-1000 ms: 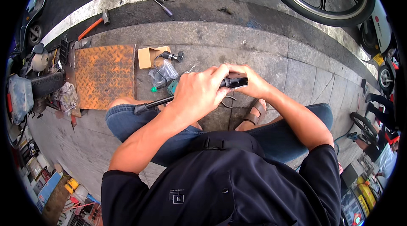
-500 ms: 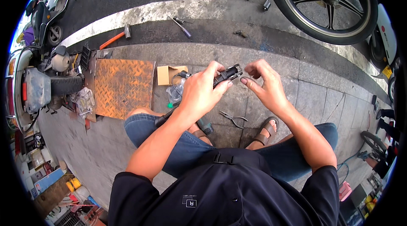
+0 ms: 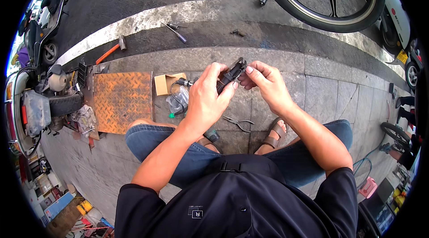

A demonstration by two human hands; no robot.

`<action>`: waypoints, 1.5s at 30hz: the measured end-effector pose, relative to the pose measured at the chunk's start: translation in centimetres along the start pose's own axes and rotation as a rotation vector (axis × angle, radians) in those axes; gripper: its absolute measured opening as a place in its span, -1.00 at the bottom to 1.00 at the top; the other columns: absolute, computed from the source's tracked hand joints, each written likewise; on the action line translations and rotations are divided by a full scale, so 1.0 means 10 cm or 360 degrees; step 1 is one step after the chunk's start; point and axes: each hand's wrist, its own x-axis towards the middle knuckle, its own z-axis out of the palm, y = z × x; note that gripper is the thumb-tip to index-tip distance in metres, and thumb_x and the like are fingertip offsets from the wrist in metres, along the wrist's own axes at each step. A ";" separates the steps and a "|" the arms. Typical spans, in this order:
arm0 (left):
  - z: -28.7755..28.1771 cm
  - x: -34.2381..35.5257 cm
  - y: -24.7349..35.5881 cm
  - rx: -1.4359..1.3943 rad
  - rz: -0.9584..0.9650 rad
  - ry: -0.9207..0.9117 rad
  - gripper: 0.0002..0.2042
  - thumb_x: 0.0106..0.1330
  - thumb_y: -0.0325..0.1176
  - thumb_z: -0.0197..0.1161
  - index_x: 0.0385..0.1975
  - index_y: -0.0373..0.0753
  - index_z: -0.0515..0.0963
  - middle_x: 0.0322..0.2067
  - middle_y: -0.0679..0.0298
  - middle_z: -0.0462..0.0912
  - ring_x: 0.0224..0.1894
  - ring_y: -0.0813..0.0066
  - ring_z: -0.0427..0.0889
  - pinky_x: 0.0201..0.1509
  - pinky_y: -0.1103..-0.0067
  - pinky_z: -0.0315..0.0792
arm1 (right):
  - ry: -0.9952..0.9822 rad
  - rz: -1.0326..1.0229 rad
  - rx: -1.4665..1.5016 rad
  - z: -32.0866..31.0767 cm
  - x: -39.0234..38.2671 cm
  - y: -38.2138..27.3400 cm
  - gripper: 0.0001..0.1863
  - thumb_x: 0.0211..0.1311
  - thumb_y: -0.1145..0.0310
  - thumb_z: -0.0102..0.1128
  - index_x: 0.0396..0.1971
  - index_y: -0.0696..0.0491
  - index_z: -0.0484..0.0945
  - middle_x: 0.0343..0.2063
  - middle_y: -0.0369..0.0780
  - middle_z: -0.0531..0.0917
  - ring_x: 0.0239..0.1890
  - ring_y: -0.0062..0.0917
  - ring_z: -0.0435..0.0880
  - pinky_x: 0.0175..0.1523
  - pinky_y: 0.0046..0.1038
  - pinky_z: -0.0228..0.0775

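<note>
My left hand [image 3: 206, 91] is wrapped round a black forked part [image 3: 232, 73], shaped somewhat like a small brake caliper. Held above the pavement between my knees, the part tilts with its open end up and to the right. My right hand [image 3: 267, 80] is closed in a pinch against that end. Its curled fingertips hide whatever sits between them. Below the hands, pliers [image 3: 239, 123] with their handles apart lie on the paving. Left of my left wrist are an opened cardboard box [image 3: 163, 85] and a clear plastic bag [image 3: 177, 100] by a black cable.
An orange-rusted steel plate [image 3: 123, 102] lies at left, beside a dirty scooter rear wheel [image 3: 66, 104]. Beyond it are a hammer [image 3: 108, 53] and a screwdriver [image 3: 175, 33]. A motorcycle wheel [image 3: 333, 3] stands at far right. By my left foot sits a green-and-black tool [image 3: 212, 135].
My right hand has closed the gap and now touches the end of the black forked part. The part is tipped more steeply upward. The whole view has shifted slightly.
</note>
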 end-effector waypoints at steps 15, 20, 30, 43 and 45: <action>-0.04 -0.03 -0.14 -0.0965 -0.0364 -0.0246 -0.62 0.39 -0.19 0.22 0.05 -0.28 0.36 -0.06 0.16 0.52 -0.36 0.56 0.59 -0.38 0.64 0.50 | -0.0126 0.0333 0.0457 0.05 0.14 0.06 -0.81 0.40 0.26 0.08 -0.28 0.07 0.54 -0.36 -0.29 0.66 -0.31 -0.63 0.63 -0.17 -0.53 0.48; -0.09 0.05 -0.22 -0.1837 -0.0901 -0.0159 -0.63 0.50 -0.04 0.02 0.00 -0.24 0.41 -0.19 0.20 0.55 -0.45 0.49 0.61 -0.49 0.61 0.49 | -0.0190 0.0199 0.0292 0.15 0.23 0.03 -0.86 0.41 0.32 0.04 -0.31 0.06 0.50 -0.46 -0.29 0.63 -0.34 -0.62 0.61 -0.18 -0.52 0.46; -0.13 0.00 -0.37 -0.1850 -0.1028 -0.0166 -0.70 0.49 -0.12 0.06 -0.12 -0.26 0.47 -0.45 0.24 0.55 -0.54 0.51 0.60 -0.62 0.61 0.48 | -0.0285 0.0012 -0.0012 0.27 0.28 0.06 -0.77 0.40 0.28 0.06 -0.37 0.14 0.51 -0.43 -0.30 0.61 -0.35 -0.66 0.57 -0.21 -0.52 0.44; -0.08 -0.09 -0.21 -0.1432 -0.0610 -0.0013 -0.69 0.45 -0.40 0.06 0.13 -0.34 0.40 -0.13 0.22 0.60 -0.16 0.48 0.64 -0.10 0.51 0.59 | -0.0224 -0.0097 -0.0069 0.24 0.25 0.11 -0.77 0.43 0.43 -0.05 -0.04 0.20 0.48 -0.30 -0.26 0.62 -0.33 -0.65 0.57 -0.18 -0.53 0.49; -0.10 -0.13 -0.27 -0.1402 -0.0593 -0.0093 -0.68 0.42 -0.45 0.10 0.13 -0.34 0.40 -0.12 0.22 0.60 -0.12 0.48 0.64 -0.07 0.51 0.58 | -0.0384 -0.0014 0.0174 0.19 0.22 0.13 -0.76 0.43 0.43 -0.06 -0.03 0.19 0.50 -0.26 -0.27 0.63 -0.29 -0.65 0.59 -0.15 -0.53 0.51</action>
